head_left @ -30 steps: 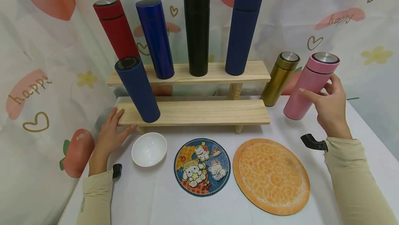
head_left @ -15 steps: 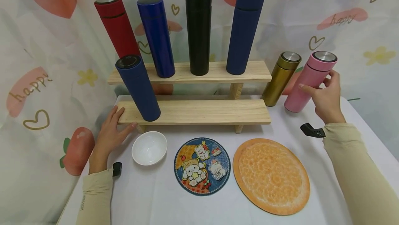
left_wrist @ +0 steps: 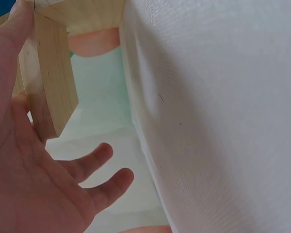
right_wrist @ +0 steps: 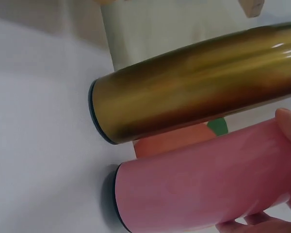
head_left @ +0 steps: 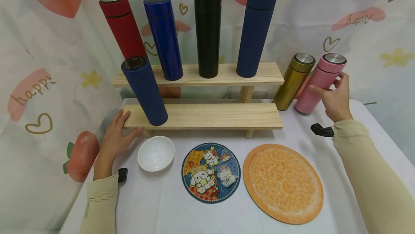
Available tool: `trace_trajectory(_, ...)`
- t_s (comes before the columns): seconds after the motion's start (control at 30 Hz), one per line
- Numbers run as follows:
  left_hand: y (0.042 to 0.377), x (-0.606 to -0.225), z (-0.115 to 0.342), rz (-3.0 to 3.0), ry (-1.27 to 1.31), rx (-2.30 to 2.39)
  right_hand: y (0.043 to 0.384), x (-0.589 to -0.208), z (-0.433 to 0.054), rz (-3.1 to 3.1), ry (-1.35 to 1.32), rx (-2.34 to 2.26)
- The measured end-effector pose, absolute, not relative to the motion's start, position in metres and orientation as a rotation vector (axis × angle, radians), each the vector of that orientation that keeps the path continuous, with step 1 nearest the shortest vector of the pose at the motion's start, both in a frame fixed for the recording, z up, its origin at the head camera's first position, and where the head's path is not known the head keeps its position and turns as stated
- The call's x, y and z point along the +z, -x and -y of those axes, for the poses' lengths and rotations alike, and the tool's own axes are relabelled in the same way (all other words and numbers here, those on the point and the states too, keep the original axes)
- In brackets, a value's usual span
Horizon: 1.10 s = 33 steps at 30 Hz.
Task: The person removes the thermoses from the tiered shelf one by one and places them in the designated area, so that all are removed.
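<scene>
White table fronts printed fabric; right hand grips pink flask.

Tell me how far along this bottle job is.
Done, apparently: the gold bottle stands on the table. In hand: the right hand grips the pink bottle beside it. Remaining, probably: releasing the pink bottle; whether its base touches the table is unclear.

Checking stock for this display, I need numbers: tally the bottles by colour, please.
Red bottle: 1
Blue bottles: 3
Black bottle: 1
Gold bottle: 1
Pink bottle: 1
Total: 7
</scene>
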<state>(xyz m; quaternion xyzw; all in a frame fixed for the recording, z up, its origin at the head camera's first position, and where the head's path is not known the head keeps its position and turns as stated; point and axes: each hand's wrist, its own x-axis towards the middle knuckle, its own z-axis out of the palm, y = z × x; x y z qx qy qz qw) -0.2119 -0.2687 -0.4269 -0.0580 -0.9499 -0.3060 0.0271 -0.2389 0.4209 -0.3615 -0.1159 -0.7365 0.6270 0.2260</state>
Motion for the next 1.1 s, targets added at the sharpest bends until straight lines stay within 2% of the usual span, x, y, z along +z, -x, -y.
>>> trace_trajectory(0.5,0.212,-0.426,0.268,2.924,0.178,-0.95,0.254,-0.366,-0.421,2.017,0.308,1.738)
trace_trajectory(1.1,0.213,-0.429,0.27,2.949,0.161,-0.954,0.255,-0.378,-0.424,2.122,0.298,1.671)
